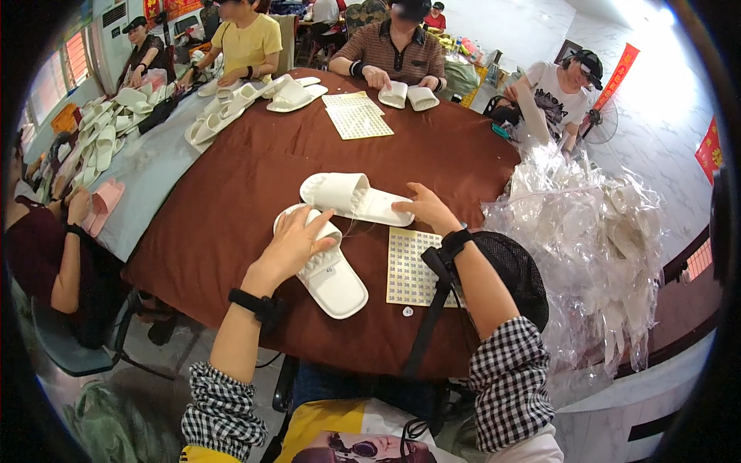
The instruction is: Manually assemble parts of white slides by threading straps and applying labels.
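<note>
Two white slippers lie on the brown cloth in front of me. My left hand [292, 241] rests over the strap of the nearer slipper [336, 282], its fingers spread; a small label shows on that insole. The farther slipper [337, 191] lies crosswise behind it, strap to the left. At its heel is my right hand [427, 207], thumb touching the insole and index finger stretched out; its other fingers are partly hidden. A thin clear thread or strip shows between the slippers. Beside my right wrist lies a sheet of number stickers [409, 266], with one loose round sticker [407, 312] below it.
A black mesh cap [513, 278] sits at the table's right edge beside a big heap of clear plastic bags [587, 239]. Across the brown table [224, 224], a person handles a white slipper pair [409, 96] near more sticker sheets [356, 116]. More slippers [104, 131] pile up at left.
</note>
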